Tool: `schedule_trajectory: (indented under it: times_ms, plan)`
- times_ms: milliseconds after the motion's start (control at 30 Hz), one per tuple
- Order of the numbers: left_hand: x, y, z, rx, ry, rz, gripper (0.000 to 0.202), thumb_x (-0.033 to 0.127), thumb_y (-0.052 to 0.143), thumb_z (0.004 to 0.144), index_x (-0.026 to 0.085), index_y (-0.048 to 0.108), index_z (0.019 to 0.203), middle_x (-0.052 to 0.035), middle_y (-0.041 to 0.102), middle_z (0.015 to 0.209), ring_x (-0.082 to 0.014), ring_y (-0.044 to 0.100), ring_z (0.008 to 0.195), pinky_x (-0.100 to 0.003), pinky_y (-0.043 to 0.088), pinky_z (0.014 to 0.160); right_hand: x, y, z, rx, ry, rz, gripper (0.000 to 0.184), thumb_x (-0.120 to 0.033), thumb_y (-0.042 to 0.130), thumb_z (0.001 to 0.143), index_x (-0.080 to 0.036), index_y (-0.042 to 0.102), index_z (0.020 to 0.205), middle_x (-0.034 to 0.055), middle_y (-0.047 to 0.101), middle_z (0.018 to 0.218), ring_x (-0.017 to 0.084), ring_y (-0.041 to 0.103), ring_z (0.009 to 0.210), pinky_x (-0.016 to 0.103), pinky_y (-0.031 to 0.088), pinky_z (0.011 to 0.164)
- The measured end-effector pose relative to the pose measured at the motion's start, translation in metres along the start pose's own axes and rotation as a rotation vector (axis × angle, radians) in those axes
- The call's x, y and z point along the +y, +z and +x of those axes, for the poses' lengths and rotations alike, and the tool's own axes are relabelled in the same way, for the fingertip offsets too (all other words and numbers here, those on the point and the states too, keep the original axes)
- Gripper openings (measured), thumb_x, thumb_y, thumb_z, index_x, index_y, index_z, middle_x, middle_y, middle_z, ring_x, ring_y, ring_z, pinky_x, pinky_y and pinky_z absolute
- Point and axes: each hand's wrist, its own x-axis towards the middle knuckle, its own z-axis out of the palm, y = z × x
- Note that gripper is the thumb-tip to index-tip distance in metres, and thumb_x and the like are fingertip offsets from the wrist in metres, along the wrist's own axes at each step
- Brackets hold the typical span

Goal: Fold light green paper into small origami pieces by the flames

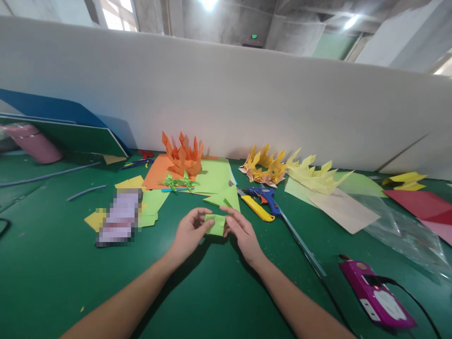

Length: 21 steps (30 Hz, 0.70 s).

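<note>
A small folded piece of light green paper [216,226] is held up just above the green table, between both hands. My left hand [192,230] pinches its left side, the thumb lying across the front. On the right edge, my right hand [243,234] grips it with thumb and fingers, some of them hidden behind the paper. Just beyond the hands lie more light green sheets [217,175] and a folded green piece. An orange paper crown [185,160] stands behind, with small green folded paper shapes [179,181] in front of it.
A yellow utility knife [257,208] and blue glue gun [270,200] lie right of the hands. Yellow paper crowns [264,165] stand farther back. At left are a blurred phone [122,216] and pink bottle [33,142]; at right, a magenta power strip [376,294] with a cable.
</note>
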Motion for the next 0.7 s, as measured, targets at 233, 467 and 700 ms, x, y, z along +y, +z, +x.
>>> schedule_trajectory:
  times_ms: [233, 467, 700]
  plan:
    - [-0.0063, 0.0002, -0.0007, 0.014, 0.088, 0.009, 0.028, 0.025, 0.066, 0.063, 0.019, 0.048, 0.085, 0.0086, 0.047, 0.055, -0.0078, 0.045, 0.05, -0.019, 0.034, 0.051, 0.0046, 0.001, 0.0032, 0.014, 0.093, -0.101, 0.024, -0.041, 0.066, 0.063, -0.017, 0.06, 0.062, -0.0051, 0.05, 0.047, 0.01, 0.045, 0.043, 0.023, 0.037, 0.046]
    - [-0.0045, 0.0004, -0.0015, 0.063, 0.095, 0.059, 0.023, 0.025, 0.07, 0.059, 0.018, 0.049, 0.066, 0.0083, 0.047, 0.054, -0.0069, 0.044, 0.051, -0.019, 0.036, 0.051, 0.0056, -0.0002, 0.003, 0.054, 0.11, -0.123, 0.025, -0.038, 0.065, 0.062, -0.018, 0.054, 0.054, -0.0063, 0.047, 0.041, 0.009, 0.043, 0.041, 0.022, 0.034, 0.045]
    - [0.003, 0.0006, -0.0033, 0.086, 0.02, 0.059, 0.021, 0.034, 0.069, 0.06, 0.016, 0.07, 0.07, -0.0063, 0.069, 0.085, -0.0183, 0.06, 0.078, -0.029, 0.046, 0.075, 0.0027, 0.0002, 0.0017, 0.083, 0.078, -0.204, 0.022, -0.037, 0.062, 0.063, -0.017, 0.055, 0.055, -0.0056, 0.047, 0.042, 0.01, 0.044, 0.042, 0.023, 0.036, 0.047]
